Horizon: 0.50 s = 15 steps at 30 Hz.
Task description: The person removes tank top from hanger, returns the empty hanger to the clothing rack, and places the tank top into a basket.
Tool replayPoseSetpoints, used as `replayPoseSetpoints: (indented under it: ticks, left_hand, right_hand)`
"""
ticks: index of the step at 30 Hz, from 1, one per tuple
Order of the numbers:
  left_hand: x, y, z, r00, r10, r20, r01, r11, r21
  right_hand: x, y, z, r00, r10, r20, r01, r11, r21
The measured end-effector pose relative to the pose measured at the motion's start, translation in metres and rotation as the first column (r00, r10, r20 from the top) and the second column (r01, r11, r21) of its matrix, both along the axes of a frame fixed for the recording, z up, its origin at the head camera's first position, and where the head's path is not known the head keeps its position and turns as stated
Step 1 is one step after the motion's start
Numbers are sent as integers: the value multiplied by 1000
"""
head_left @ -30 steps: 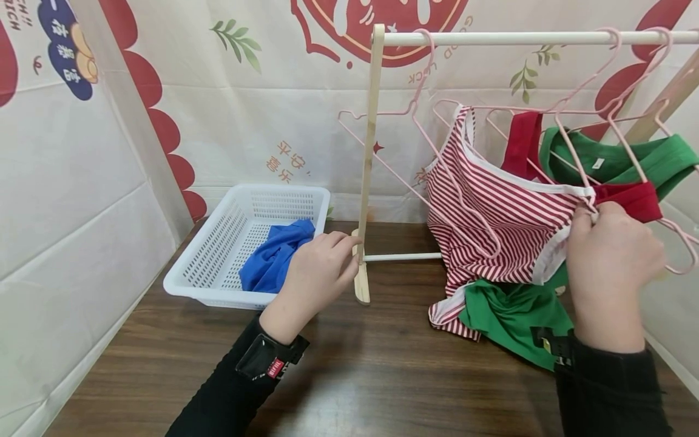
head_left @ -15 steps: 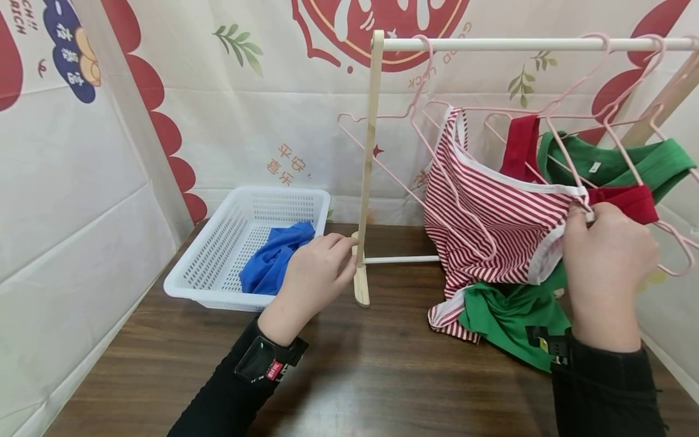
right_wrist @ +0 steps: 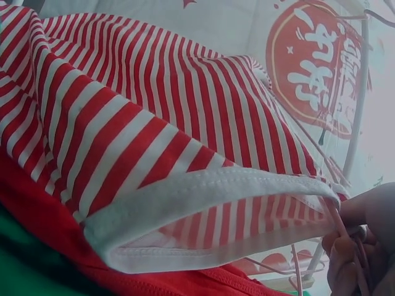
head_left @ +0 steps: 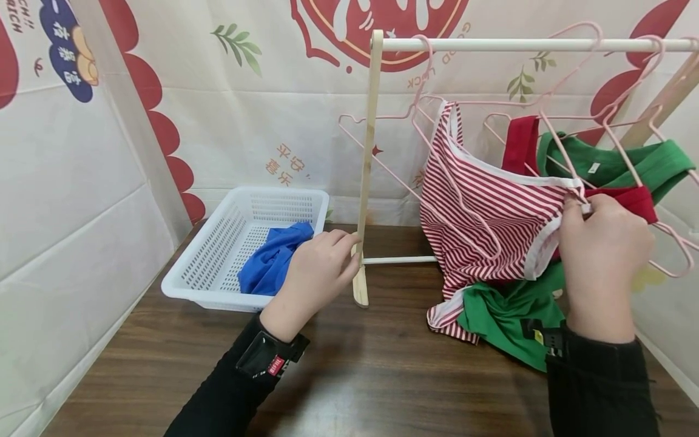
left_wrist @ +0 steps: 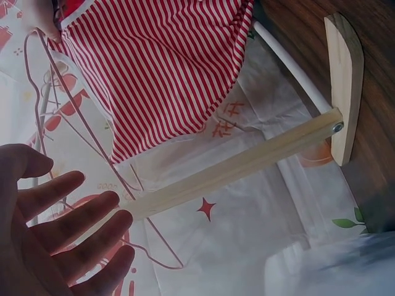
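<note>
My right hand (head_left: 606, 267) pinches the white-edged shoulder strap of a red-and-white striped tank top (head_left: 491, 206), together with the end of a pink hanger (head_left: 548, 130). In the right wrist view, the trimmed armhole of the striped tank top (right_wrist: 203, 123) gapes beside the fingers (right_wrist: 355, 209). The hanger's hook rises above the white rail (head_left: 491, 45) and leans to the right. My left hand (head_left: 322, 261) has its fingertips at the wooden post (head_left: 368, 145) of the rack. Its fingers (left_wrist: 80, 216) look loosely extended and spread in the left wrist view.
A bare pink hanger (head_left: 420, 109) hangs near the post, in front of the tank top. Farther right hang red (head_left: 519, 145) and green (head_left: 617, 161) garments. On the brown table (head_left: 327, 376), a white basket (head_left: 213, 243) holds a blue cloth (head_left: 275, 258).
My right hand has shifted slightly left with the strap and hanger. The hanger's hook has risen higher above the rail and tilted. My left hand has stayed by the post.
</note>
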<state>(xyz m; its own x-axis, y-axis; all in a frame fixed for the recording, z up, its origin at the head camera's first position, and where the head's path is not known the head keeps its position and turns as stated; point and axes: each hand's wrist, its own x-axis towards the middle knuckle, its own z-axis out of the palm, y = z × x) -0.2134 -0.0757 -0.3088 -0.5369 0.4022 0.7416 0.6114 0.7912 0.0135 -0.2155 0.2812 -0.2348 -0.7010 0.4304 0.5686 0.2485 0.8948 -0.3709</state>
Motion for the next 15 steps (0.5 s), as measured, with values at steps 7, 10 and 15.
replayPoseSetpoints:
  ticks: [7,10,15]
  left_hand:
    - [-1,5,3,1000,-12,7,12,1000,-3]
    - [-2,6,4,1000,-15,7,15,1000,-3]
    - [-3,9,5,1000,-14,15,14,1000,-1]
  right_hand:
    - [0,-2,1,998,14,-66,-16,999,-31]
    - [-1,-2,-2,995,16,-98,-22,998,-59]
    - [-1,0,-10,980,8,-197,-31,993,-113]
